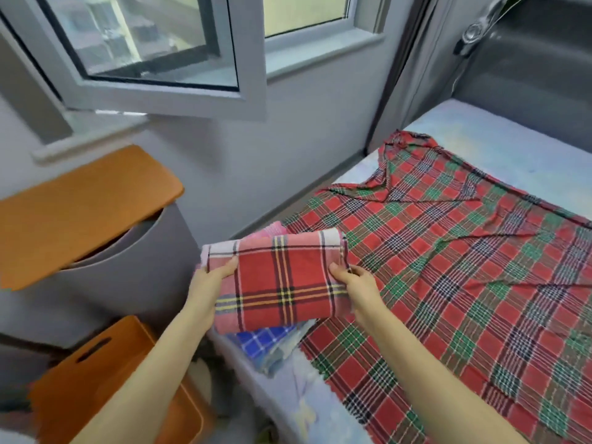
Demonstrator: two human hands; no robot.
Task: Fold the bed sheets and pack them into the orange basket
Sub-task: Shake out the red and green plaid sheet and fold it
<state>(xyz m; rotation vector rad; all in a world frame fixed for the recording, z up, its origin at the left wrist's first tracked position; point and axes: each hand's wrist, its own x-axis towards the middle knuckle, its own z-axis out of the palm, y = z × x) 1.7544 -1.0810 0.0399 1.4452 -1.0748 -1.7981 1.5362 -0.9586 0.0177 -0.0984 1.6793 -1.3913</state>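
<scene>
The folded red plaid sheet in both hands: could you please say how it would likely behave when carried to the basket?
Probably floppy: the folded red plaid sheet bends over between the left hand and right hand, so both ends likely need support. Its stacked layers may slide apart one-handed.

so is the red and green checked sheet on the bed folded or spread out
Spread out: the checked sheet lies flat in one layer across the mattress, with only its far corner rumpled.

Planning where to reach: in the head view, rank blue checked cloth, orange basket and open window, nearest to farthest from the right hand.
1. blue checked cloth, bed edge below.
2. orange basket, floor, far left.
3. open window, up on the wall.
</scene>
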